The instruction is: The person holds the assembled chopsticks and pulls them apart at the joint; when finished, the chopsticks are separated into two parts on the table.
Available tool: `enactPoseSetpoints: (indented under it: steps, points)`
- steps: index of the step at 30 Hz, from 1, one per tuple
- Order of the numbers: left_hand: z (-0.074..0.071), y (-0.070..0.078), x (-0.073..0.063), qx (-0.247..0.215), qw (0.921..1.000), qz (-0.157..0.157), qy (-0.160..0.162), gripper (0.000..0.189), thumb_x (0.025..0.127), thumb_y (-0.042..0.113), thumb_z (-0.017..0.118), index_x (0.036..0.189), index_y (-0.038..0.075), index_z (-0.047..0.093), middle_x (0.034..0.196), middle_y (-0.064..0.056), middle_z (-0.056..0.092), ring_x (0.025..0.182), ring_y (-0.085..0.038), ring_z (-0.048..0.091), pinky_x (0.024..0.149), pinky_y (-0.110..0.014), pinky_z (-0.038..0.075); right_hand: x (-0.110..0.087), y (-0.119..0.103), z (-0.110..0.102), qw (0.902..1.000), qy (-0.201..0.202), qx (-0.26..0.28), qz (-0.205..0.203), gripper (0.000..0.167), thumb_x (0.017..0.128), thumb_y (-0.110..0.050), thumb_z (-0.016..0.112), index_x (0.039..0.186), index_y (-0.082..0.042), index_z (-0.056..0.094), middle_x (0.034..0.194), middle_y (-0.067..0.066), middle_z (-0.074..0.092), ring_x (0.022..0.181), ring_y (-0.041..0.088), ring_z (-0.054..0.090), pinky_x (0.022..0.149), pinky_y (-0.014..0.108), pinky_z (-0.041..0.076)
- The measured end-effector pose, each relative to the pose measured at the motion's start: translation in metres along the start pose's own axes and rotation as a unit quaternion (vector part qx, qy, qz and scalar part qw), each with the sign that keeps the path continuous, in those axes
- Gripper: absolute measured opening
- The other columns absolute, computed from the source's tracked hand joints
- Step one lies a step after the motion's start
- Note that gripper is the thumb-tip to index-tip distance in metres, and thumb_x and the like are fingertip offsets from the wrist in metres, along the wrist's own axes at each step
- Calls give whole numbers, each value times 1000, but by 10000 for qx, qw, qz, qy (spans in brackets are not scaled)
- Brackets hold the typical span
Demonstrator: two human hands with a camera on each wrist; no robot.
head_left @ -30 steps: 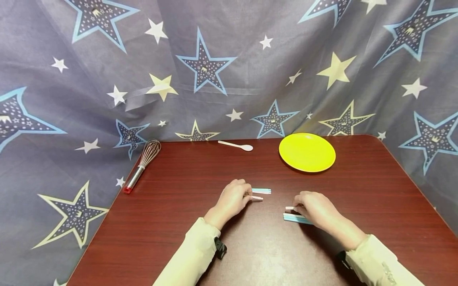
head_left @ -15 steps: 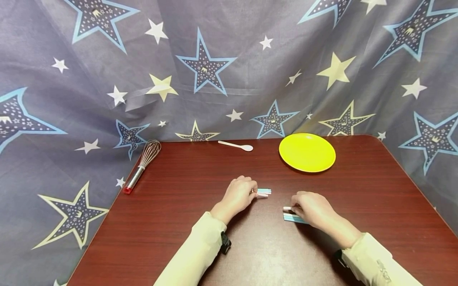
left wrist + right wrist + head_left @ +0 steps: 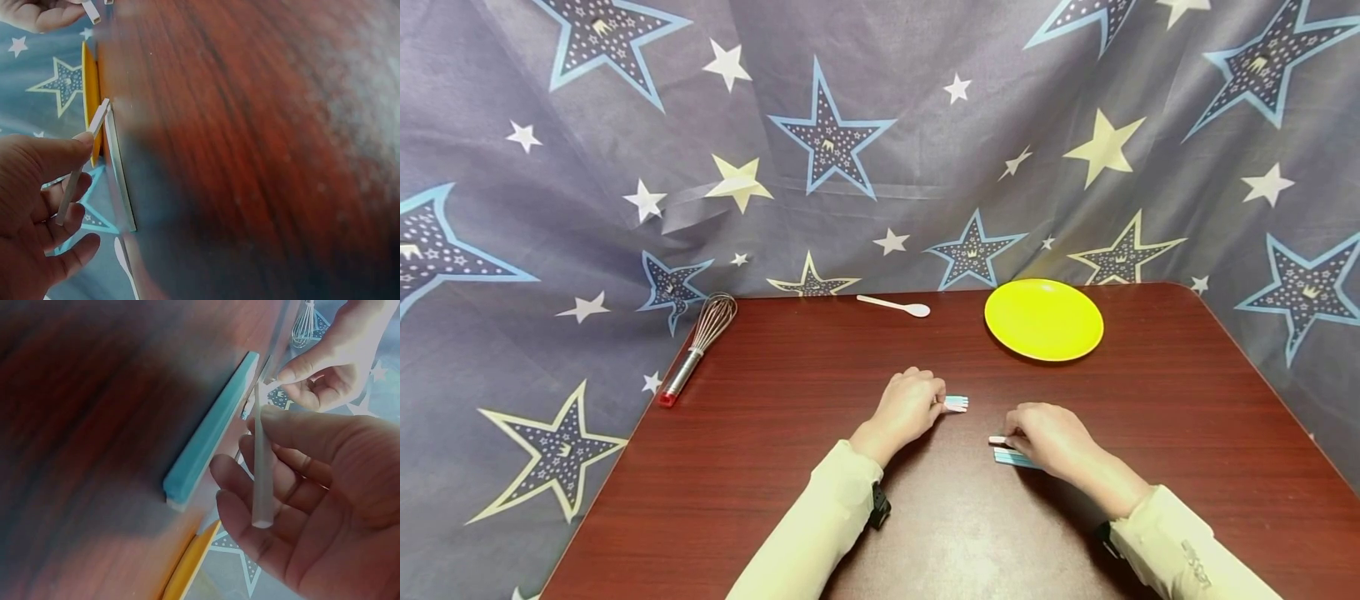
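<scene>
Between thumb and fingers, my left hand [image 3: 906,408] pinches a slim white stick [image 3: 100,119], held at a slant in the left wrist view. Just beyond it, blue and white sticks [image 3: 957,401] lie side by side on the table, partly hidden by the hand. My right hand [image 3: 1054,437] pinches another white stick [image 3: 263,481], which widens toward its near end in the right wrist view. Nearer me, under the right hand, lies a second group of blue and white sticks [image 3: 1015,458]. The two held sticks point toward each other, apart.
A yellow plate [image 3: 1043,320] lies at the back right of the dark red table [image 3: 775,367]. A white spoon [image 3: 916,309] rests by the back edge. At the left edge is a whisk [image 3: 700,342] with a red-tipped handle. A star-patterned cloth [image 3: 925,150] hangs behind.
My left hand has moved right and slightly away from me with its white stick. The right hand has shifted a little left with its stick. Both groups on the table stay put.
</scene>
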State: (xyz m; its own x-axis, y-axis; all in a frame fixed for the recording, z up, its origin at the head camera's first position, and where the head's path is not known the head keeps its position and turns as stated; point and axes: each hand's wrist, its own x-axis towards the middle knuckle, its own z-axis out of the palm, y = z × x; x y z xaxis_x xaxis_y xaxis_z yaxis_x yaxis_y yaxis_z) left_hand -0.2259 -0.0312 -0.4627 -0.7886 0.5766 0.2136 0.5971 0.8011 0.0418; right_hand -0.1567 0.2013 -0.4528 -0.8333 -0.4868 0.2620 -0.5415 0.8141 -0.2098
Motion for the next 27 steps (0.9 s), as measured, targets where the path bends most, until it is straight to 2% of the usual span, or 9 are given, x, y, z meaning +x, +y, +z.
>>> enactPoseSetpoints:
  steps: [19, 27]
  points:
    - [4, 0, 4, 384, 9991, 76, -158, 10, 81, 31, 77, 80, 23, 70, 81, 8, 62, 83, -17, 56, 68, -32, 44, 1, 4, 2, 9997, -214, 66, 55, 23, 73, -6, 79, 69, -24, 64, 71, -12, 62, 62, 10, 57, 54, 31, 46]
    - [4, 0, 5, 398, 9991, 34, -174, 10, 81, 30, 77, 80, 23, 69, 82, 8, 62, 83, -17, 57, 68, -32, 44, 1, 7, 2, 9994, -322, 48, 122, 30, 73, -1, 77, 63, -22, 56, 63, -14, 50, 56, 6, 40, 51, 27, 38]
